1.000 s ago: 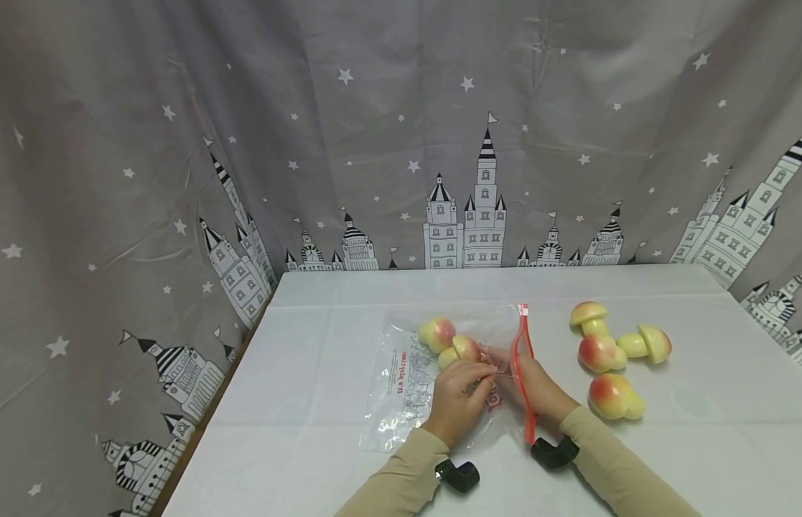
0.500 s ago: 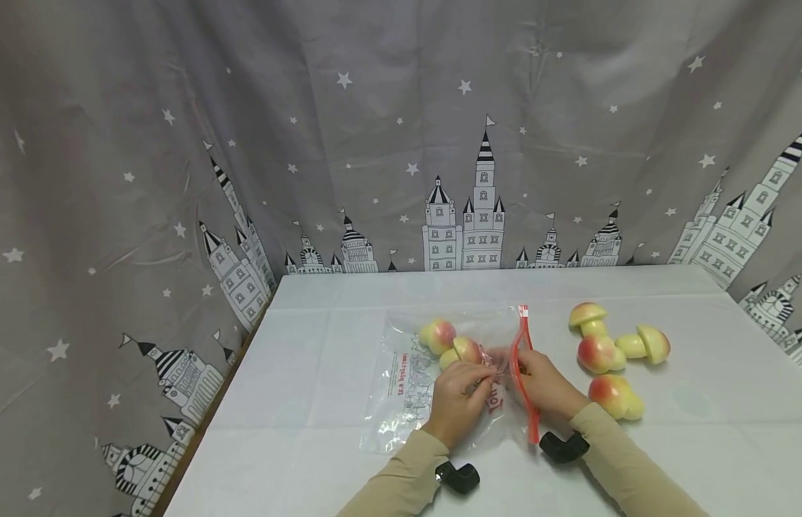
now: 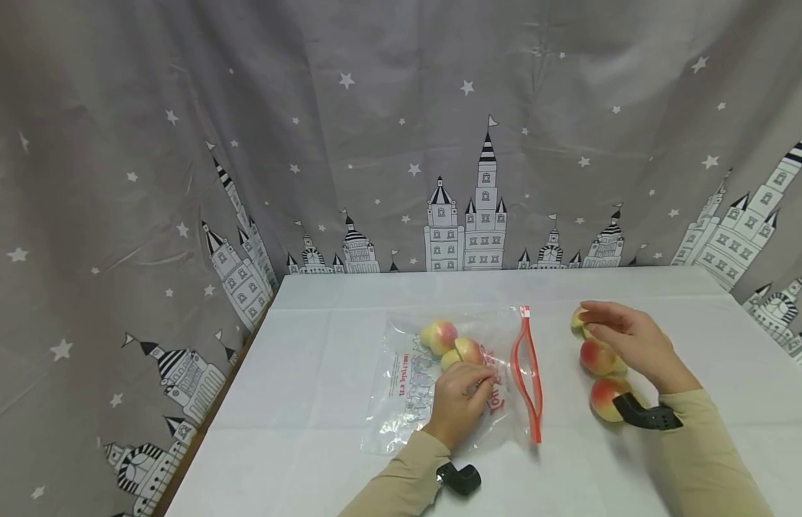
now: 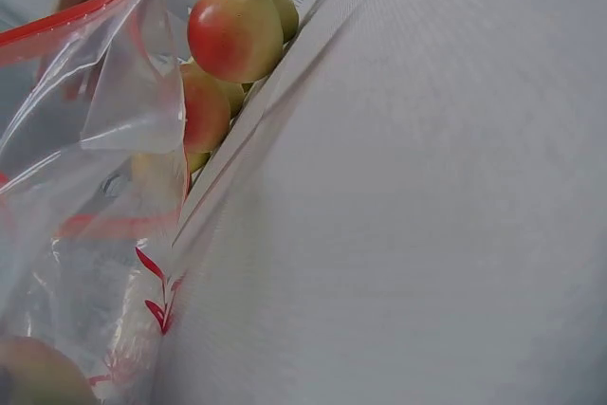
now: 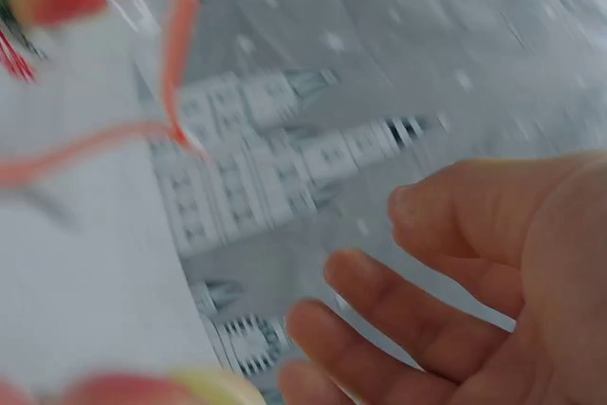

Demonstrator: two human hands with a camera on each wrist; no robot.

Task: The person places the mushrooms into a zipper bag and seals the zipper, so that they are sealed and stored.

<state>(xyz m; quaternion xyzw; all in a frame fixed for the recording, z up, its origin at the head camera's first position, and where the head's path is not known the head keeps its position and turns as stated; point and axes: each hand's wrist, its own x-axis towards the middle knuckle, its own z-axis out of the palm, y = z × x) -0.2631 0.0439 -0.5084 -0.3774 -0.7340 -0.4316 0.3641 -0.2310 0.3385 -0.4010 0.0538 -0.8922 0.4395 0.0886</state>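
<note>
A clear zip bag (image 3: 390,409) lies on the white table, its red zip edge (image 3: 535,395) facing right and parted, as the left wrist view also shows. My left hand (image 3: 460,402) pinches the bag's upper film near its middle. Inside, beyond that hand, are two toy mushrooms (image 3: 443,334), yellow with a red blush. My right hand (image 3: 638,346) hovers over the loose toy mushrooms on the right, fingers spread and nothing in them. One red-capped mushroom (image 3: 596,357) and a nearer one (image 3: 605,397) show beside it; others are partly hidden behind the hand.
A grey curtain (image 3: 375,129) printed with stars and castles hangs behind the table (image 3: 297,373). Black wrist cameras sit on both wrists, the right one (image 3: 646,413) overlapping the nearest mushroom in the head view.
My right hand has come out of the bag's mouth and moved right, over the loose mushrooms. My left hand keeps its pinch on the bag, and the mushrooms lie where they were.
</note>
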